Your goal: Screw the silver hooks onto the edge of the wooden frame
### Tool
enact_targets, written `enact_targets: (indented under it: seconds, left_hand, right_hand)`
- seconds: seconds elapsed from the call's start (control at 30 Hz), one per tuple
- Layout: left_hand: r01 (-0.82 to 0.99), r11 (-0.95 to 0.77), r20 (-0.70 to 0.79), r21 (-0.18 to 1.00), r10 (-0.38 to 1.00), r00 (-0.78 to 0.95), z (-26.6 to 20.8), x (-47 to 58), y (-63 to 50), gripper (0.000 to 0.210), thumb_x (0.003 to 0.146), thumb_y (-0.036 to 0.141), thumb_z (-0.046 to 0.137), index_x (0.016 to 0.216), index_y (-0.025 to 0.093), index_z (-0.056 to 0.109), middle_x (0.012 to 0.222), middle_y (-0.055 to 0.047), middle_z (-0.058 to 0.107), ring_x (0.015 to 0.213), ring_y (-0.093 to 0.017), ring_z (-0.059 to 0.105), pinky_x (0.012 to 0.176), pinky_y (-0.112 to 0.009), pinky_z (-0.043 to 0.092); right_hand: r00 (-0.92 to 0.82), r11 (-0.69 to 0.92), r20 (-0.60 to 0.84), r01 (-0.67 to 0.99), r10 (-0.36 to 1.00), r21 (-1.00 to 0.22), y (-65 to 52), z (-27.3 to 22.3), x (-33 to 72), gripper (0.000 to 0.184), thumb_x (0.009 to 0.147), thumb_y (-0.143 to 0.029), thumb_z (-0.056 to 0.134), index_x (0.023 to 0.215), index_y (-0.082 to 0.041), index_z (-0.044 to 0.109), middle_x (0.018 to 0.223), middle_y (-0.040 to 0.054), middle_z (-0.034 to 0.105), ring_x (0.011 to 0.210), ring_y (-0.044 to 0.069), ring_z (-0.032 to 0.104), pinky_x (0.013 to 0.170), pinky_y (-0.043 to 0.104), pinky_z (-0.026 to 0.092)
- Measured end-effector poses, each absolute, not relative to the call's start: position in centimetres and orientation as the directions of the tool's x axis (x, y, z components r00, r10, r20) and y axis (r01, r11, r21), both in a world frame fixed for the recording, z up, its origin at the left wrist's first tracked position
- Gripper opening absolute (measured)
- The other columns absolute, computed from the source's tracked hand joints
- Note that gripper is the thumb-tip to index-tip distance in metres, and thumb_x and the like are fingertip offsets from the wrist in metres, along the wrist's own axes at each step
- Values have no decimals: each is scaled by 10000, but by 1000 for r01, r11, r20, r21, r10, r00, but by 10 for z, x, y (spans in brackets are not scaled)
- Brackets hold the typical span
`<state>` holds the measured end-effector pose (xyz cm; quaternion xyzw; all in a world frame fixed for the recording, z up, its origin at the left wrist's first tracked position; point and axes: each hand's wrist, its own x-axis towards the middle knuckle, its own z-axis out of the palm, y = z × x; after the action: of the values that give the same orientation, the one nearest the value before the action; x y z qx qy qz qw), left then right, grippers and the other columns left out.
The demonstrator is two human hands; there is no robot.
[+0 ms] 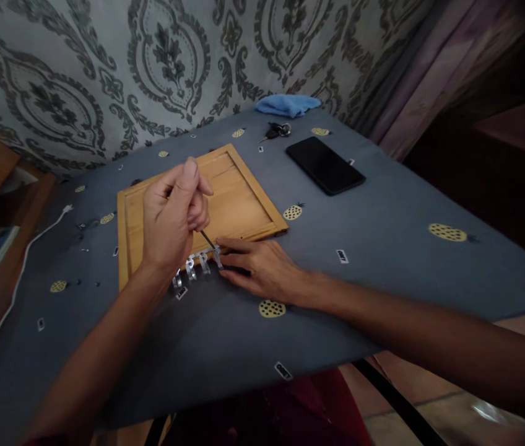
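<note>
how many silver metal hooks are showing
4 silver metal hooks in a row: one by the right hand, two in the middle, one beside the left wrist; more may be hidden.

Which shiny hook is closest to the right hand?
The rightmost hook, right beside the right hand; the other hooks line up farther left.

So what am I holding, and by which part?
Your left hand grips a thin-shafted tool by its upper end. Your right hand is at one end of the hook rack; whether it grips is unclear.
</note>
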<state>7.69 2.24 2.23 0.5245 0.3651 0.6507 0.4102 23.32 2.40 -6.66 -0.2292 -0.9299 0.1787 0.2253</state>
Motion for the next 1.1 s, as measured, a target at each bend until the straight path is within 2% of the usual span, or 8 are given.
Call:
enact_targets:
  seconds: [0.37, 0.57, 0.87, 1.1]
  left_hand:
    - [-143, -410, 401, 901, 912, -91, 16, 77, 21, 348, 875, 448, 702, 673, 180, 609, 434, 104, 256, 359, -47, 146, 350, -229, 151]
    - [-81, -404, 402, 911, 915, -38, 19, 76, 18, 299, 908, 423, 666, 723, 192, 622, 458, 92, 277, 369, -61, 202, 371, -234, 191]
    - [-40, -418, 413, 908, 906, -88, 17, 77, 19, 276, 930, 419, 638, 767, 201, 597, 494, 88, 305, 383, -65, 210, 377, -226, 188]
    - [-115, -376, 370, 920, 926, -66, 18, 83, 21, 260, 900, 415, 672, 760, 208, 603, 463, 104, 260, 363, -58, 157, 360, -229, 140]
  right_hand:
    - [-790, 824, 342, 332, 509, -460, 23, -67, 234, 252, 968, -299, 612, 1152, -192, 746, 1359, 121, 659, 987, 256, 744, 807, 386, 597]
    - [-789, 831, 348, 339, 507, -442, 24, -68, 234, 222, 958, -302, 621, 1102, -199, 756, 1349, 103, 669, 936, 236, 745, 764, 358, 576]
    - [-793, 835, 350, 330, 498, -440, 24, -66, 234, 224, 965, -308, 610, 1086, -188, 755, 1333, 99, 677, 933, 238, 740, 739, 352, 548]
    - [-802, 837, 341, 324, 490, -441, 24, -64, 235, 204, 969, -291, 604, 1053, -181, 754, 1338, 98, 673, 939, 223, 734, 744, 330, 532]
